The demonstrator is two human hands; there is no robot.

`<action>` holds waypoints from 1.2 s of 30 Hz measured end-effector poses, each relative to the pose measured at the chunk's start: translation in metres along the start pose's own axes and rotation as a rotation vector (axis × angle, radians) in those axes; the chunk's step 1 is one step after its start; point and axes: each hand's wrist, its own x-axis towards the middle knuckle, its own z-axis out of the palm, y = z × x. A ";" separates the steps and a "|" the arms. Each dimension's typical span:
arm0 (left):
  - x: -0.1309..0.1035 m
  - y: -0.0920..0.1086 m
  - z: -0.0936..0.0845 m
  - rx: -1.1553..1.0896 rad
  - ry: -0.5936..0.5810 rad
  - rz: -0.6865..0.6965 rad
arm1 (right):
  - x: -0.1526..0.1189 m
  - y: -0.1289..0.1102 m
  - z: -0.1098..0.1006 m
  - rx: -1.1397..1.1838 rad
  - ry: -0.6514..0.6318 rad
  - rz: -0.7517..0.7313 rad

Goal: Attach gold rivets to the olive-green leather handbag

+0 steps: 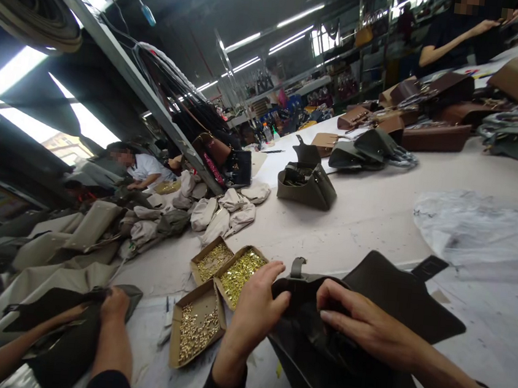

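Two hands (259, 308) (365, 325) work one bag (354, 383) (three trays (175, 342) nearby).

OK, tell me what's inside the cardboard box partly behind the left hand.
The box holds many small, shiny gold-coloured pieces. The left hand hides part of it, so what lies there can't be seen, nor what the top pieces cover.

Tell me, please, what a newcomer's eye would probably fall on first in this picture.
Probably the three shallow trays of shiny gold-coloured pieces, near the picture's lower middle, to the left of the person's left hand. Next might come the big dark open bag in the foreground, with the right hand at its opening. The brown bags at upper right may also stand out.
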 end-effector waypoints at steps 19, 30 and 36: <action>0.028 -0.017 0.005 0.272 -0.150 0.339 | 0.007 0.006 -0.006 0.045 0.021 -0.005; 0.026 -0.041 0.008 0.088 -0.049 0.624 | 0.012 0.007 -0.007 0.058 0.016 -0.036; 0.027 -0.032 0.001 -0.005 -0.191 0.562 | 0.013 0.013 -0.012 0.155 0.020 -0.031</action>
